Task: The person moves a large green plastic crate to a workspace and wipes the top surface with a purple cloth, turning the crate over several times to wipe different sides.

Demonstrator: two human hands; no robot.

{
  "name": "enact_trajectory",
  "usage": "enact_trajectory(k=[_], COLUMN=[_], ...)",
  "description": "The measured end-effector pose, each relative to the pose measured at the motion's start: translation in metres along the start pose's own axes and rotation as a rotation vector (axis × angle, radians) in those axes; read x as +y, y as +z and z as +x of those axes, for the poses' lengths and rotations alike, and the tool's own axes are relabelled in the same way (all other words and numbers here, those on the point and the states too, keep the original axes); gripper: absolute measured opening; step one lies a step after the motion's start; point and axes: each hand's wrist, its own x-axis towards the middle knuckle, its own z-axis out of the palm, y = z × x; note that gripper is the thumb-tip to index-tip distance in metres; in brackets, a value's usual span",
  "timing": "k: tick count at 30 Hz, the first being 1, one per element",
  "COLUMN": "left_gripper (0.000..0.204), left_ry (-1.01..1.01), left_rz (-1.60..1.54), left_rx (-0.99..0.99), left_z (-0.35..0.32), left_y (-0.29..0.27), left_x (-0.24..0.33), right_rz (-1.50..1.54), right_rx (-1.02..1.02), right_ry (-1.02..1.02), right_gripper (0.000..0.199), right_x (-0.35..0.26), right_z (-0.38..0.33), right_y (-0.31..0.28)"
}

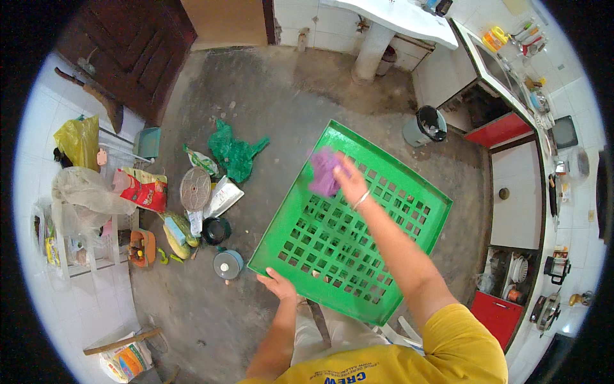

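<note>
A household kitchen is indicated by the fittings and stores. The right side is lined by a pale counter point(564, 221), beneath which a glossy red cabinet door point(497, 318) is fitted and round white plates point(520, 269) are stacked in an open compartment. A round metal pan with dark handles point(548, 313) is set on top. At the far wall, a white pedestal basin point(396, 15) is mounted. On the bare grey floor point(195, 326), long yellow-green vegetables point(174, 242) are laid near a round grey lidded pot point(228, 265). White tiles point(112, 304) are seen on the walls.
</note>
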Motion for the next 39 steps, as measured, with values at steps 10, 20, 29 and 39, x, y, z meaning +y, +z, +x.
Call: enact_trajectory(k=[10,20,29,39], left_gripper=[0.048,0.05,0.057,0.061], left_ry=[0.022,-0.022,0.03,-0.029], left_rz=[-0.015,-0.101,-0.048,-0.173], left_rx=[0.015,0.012,0.072,0.006], left_z=[0.001,0.005,0.009,0.003], left_y=[0.001,0.004,0.006,0.008], left_x=[-0.009,-0.006,-0.051,-0.029], right_rz=[-1.006,-1.209,-1.024,-1.278], right_rx=[0.153,-0.308,-0.401,0.258], right_ry=[-0.428,-0.314,-0.747,-0.293], right_gripper=[0.049,0.032,0.03,0.023], right_x=[0.03,0.05,0.056,0.063], right_z=[0.063,-0.062,-0.073,0.008], right_y=[-0.019,0.104,0.091,-0.17])
